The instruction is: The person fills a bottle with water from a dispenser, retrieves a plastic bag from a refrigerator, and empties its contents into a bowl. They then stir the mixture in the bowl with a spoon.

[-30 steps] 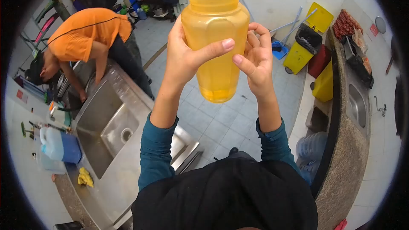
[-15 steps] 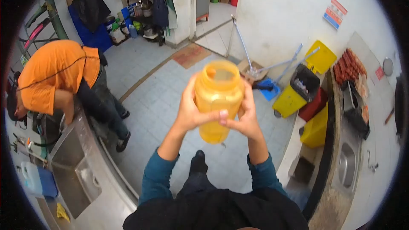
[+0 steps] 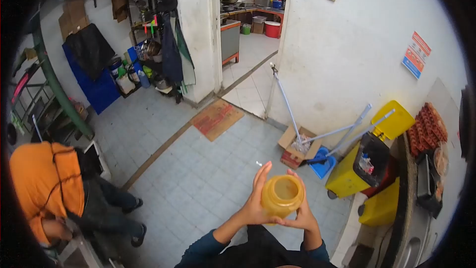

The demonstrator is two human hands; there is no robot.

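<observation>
Between my two hands is a yellow translucent plastic jar (image 3: 282, 196), its wide mouth uncovered and tipped toward the camera. My left hand (image 3: 255, 203) holds it from the left side, with the fingers pointing up along the wall. On the other side my right hand (image 3: 303, 211) grips the jar, its fingers partly hidden behind it. Both thumbs lie across the near side, low on the jar. No contents can be made out inside.
A person in an orange shirt (image 3: 47, 183) bends at the left. Ahead are a cardboard mat (image 3: 217, 119) and a doorway (image 3: 250, 77). To the right stand a cardboard box (image 3: 292, 156), a blue dustpan (image 3: 323, 168), an open yellow bin (image 3: 349, 171) and a counter (image 3: 407, 183).
The camera view has tilted up and turned, showing more of the doorway and room beyond. The jar, still in both hands, now appears lower and farther right in view.
</observation>
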